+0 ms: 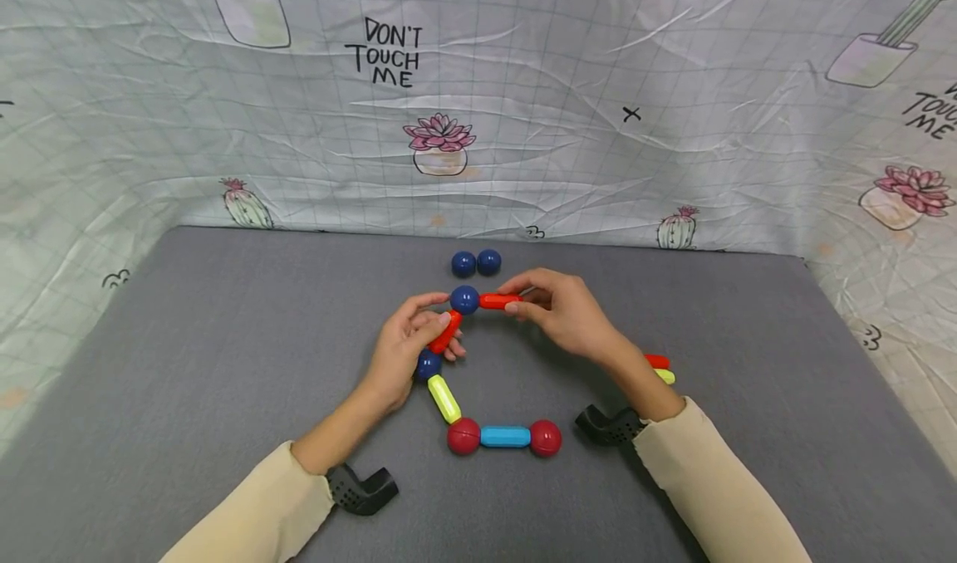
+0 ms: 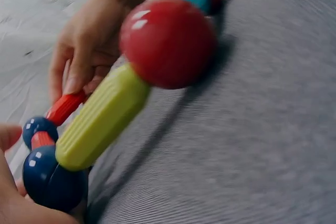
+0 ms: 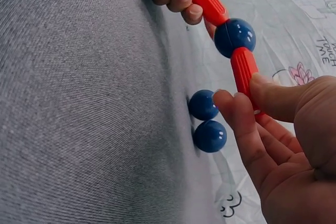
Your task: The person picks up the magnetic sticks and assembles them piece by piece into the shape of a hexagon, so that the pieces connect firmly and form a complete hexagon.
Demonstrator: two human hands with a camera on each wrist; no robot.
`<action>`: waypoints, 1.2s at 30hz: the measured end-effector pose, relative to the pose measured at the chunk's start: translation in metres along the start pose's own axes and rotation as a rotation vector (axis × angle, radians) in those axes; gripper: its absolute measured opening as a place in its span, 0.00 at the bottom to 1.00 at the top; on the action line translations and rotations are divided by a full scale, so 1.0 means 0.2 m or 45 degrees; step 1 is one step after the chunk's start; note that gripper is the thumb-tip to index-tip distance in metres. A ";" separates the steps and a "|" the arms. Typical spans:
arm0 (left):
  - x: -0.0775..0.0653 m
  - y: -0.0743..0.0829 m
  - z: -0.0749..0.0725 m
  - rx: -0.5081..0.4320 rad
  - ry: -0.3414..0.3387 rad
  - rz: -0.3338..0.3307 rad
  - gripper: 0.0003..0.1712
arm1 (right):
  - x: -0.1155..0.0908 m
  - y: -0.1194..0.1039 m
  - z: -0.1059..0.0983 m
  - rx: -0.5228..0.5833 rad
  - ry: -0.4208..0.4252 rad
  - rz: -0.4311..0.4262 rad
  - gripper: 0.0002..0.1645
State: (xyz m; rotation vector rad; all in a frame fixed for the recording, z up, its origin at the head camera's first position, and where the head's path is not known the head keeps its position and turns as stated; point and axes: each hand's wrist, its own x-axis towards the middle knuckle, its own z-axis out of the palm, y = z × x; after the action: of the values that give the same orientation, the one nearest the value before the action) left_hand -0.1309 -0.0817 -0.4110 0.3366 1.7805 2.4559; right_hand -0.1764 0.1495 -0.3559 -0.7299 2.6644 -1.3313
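A bent chain of toy rods and balls runs between my hands. My left hand (image 1: 404, 343) grips a red rod (image 1: 446, 330) that joins two blue balls, the upper blue ball (image 1: 465, 300) and the lower blue ball (image 1: 429, 364). Between thumb and fingertips my right hand (image 1: 564, 310) pinches another red rod (image 1: 497, 301), whose far end meets the upper blue ball. From the lower ball a yellow-green rod (image 2: 102, 119) leads to a dark red ball (image 2: 168, 43). A light blue rod (image 1: 504, 437) links that to a second red ball (image 1: 546, 438).
Two loose blue balls (image 3: 210, 136) sit side by side beyond the hands on the grey table (image 1: 247, 322). Partly hidden by the right forearm lie a red rod (image 1: 658, 361) and a yellow-green rod (image 1: 664, 376). A printed cloth (image 1: 546, 164) hangs behind the table.
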 end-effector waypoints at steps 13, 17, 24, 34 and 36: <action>0.02 0.02 -0.03 0.015 -0.136 -0.094 0.25 | 0.03 -0.03 0.02 0.020 -0.099 -0.054 0.12; 0.02 0.01 -0.03 -0.001 -0.116 -0.075 0.22 | 0.04 -0.03 0.04 0.037 -0.139 -0.063 0.12; 0.01 0.01 -0.02 0.048 -0.075 -0.024 0.24 | 0.07 -0.07 0.06 0.058 -0.231 -0.098 0.13; 0.01 -0.01 -0.02 0.289 0.040 0.078 0.15 | 0.14 -0.11 0.04 -0.036 -0.319 -0.096 0.16; 0.01 -0.01 -0.02 0.283 0.052 0.096 0.13 | 0.16 -0.10 0.02 -0.078 -0.274 -0.073 0.16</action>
State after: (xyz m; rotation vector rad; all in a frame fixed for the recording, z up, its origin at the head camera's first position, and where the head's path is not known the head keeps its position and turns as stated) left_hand -0.1332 -0.0848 -0.4137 0.3789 2.1014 2.3311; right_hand -0.1956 0.1217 -0.3378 -0.9070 2.5409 -1.1167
